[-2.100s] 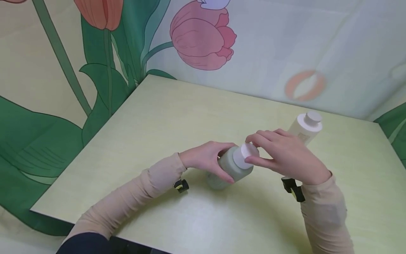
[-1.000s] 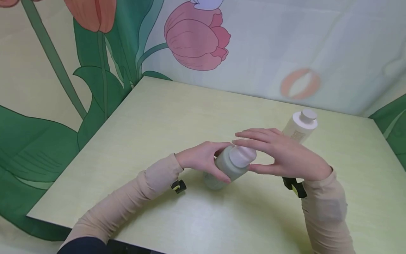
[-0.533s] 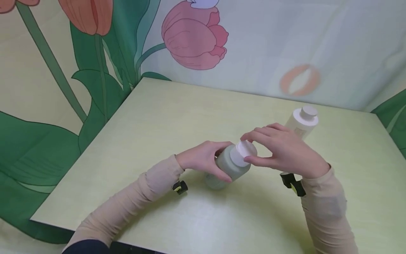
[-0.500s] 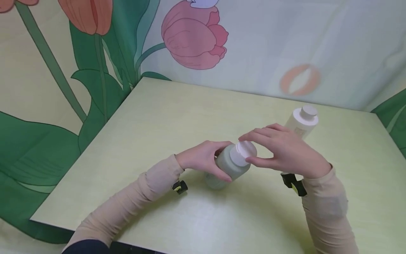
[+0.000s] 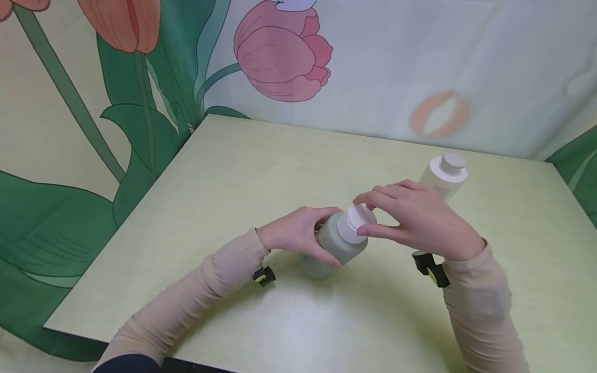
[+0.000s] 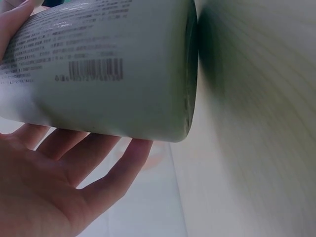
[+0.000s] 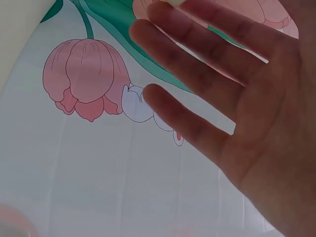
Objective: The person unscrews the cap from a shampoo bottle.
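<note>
My left hand (image 5: 300, 228) grips the body of a pale green bottle (image 5: 332, 237) near the middle of the table. Printed text and a barcode show on the bottle (image 6: 98, 103) in the left wrist view, where the left hand's fingers (image 6: 112, 170) lie against its side. Its base is at or just above the tabletop; I cannot tell which. A white cap (image 5: 358, 220) tops the bottle. Thumb and index finger of my right hand (image 5: 412, 217) pinch that cap at its rim. The right wrist view shows the palm and fingers of the right hand (image 7: 237, 94), with the cap mostly out of frame.
A second bottle, white with a white cap (image 5: 448, 176), stands behind the right hand, its lower part hidden. The pale wooden table (image 5: 261, 171) meets a flower-printed cloth (image 5: 373, 67) along its back edge. Small black wrist cameras sit on both sleeves.
About one second ago the right hand's fingers were spread off the cap; they have since come back onto its rim. The left hand keeps its grip on the bottle. The head view has shifted slightly.
</note>
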{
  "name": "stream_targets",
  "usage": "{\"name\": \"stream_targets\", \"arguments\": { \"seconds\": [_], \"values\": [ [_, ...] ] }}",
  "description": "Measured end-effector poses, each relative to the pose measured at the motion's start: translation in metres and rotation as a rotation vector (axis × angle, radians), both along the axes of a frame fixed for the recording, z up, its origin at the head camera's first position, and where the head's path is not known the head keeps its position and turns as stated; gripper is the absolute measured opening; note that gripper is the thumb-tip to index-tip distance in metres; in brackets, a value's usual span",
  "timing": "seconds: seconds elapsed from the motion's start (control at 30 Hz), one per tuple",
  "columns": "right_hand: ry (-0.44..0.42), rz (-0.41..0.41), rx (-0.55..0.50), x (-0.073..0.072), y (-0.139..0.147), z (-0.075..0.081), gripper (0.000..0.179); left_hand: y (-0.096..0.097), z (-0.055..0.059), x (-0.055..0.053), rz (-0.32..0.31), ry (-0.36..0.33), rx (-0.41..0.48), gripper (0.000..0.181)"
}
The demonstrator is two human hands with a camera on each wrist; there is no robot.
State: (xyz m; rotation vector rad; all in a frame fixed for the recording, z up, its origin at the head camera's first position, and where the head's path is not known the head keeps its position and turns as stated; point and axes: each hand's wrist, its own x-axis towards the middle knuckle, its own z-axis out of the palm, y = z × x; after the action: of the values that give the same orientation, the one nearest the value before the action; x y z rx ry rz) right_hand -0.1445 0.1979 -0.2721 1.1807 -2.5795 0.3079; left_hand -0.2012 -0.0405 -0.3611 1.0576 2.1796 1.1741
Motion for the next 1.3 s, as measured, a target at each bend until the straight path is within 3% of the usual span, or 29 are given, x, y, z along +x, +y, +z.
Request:
{"name": "stream_targets", "arguments": {
  "seconds": [0.13, 0.3, 0.43, 0.57, 0.77, 0.9, 1.1, 1.17, 1.3],
  "values": [
    [0.029, 0.054, 0.009, -0.0007, 0.0000, -0.0003, 0.039, -0.0004, 0.0001, 0.0010, 0.001, -0.007, 0.005, 0.068],
    [-0.048, 0.138, 0.002, 0.0020, 0.0050, 0.0050, 0.055, -0.0002, -0.0002, 0.0007, -0.001, -0.008, 0.009, 0.067],
    [-0.055, 0.088, -0.022, 0.0054, 0.0080, 0.0085, 0.060, 0.0002, 0.0008, 0.0007, 0.000, 0.005, -0.005, 0.068],
    [-0.001, 0.009, -0.003, 0.0067, 0.0057, 0.0067, 0.051, -0.0005, 0.0019, 0.0017, 0.001, 0.004, -0.019, 0.068],
    [0.036, 0.009, 0.038, 0.0033, -0.0015, 0.0014, 0.039, -0.0007, 0.0029, 0.0030, 0.002, 0.008, -0.019, 0.067],
    [0.004, 0.069, 0.026, 0.0016, -0.0002, 0.0020, 0.036, -0.0005, 0.0036, 0.0026, 0.003, 0.009, -0.019, 0.066],
    [-0.039, 0.217, -0.002, 0.0009, 0.0042, 0.0049, 0.047, -0.0007, 0.0041, 0.0020, 0.009, 0.021, -0.019, 0.065],
    [-0.017, 0.193, -0.008, 0.0018, 0.0035, 0.0049, 0.045, -0.0007, 0.0038, 0.0024, 0.007, 0.020, -0.022, 0.066],
    [0.015, 0.052, 0.018, 0.0048, 0.0011, 0.0033, 0.043, -0.0006, 0.0024, 0.0032, 0.004, 0.021, -0.029, 0.067]
  ]
}}
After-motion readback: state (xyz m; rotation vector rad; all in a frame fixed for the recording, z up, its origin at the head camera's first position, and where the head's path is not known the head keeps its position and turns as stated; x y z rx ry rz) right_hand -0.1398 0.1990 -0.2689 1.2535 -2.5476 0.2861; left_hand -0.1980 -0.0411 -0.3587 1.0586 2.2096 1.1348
